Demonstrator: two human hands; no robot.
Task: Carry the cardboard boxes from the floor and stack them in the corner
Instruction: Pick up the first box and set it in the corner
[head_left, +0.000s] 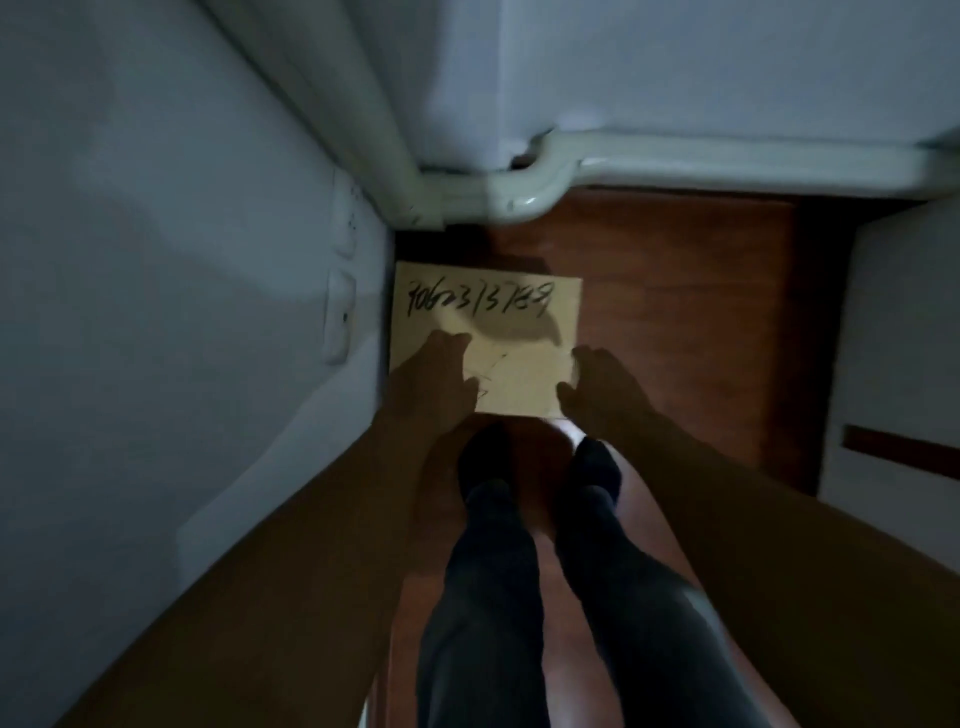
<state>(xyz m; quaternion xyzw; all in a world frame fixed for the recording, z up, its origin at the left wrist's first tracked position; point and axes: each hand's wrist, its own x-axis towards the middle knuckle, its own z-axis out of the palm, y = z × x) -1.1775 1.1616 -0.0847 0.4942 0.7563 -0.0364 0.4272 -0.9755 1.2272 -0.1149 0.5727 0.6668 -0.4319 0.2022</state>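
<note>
A tan cardboard box (511, 332) with black handwritten digits on its top sits against the left wall, close to the corner where the pipes meet. My left hand (434, 379) lies on its near left edge, fingers spread over the top. My right hand (597, 384) grips its near right corner, thumb on top. Whether the box rests on the floor or on another box is hidden by its own top.
White pipes (498, 192) run down and along the far wall. Wall sockets (340, 312) sit on the left wall. Reddish wooden floor (675, 291) lies to the right, bounded by a white cabinet (904, 332). My dark-trousered legs and feet (540, 467) stand just behind the box.
</note>
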